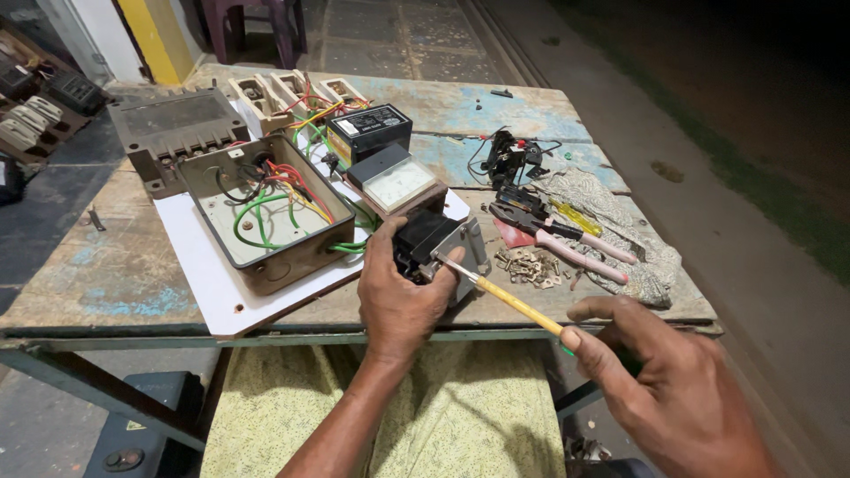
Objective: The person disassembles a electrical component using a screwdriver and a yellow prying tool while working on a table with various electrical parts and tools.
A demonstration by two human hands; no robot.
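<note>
Your right hand pinched the yellow screwdriver while your left hand clamped the black switch block at the counter edge, where a slipping tip could have jabbed your fingers.

Worn wooden table with flaking blue paint; paved floor; yellow post; dark ground right.
</note>
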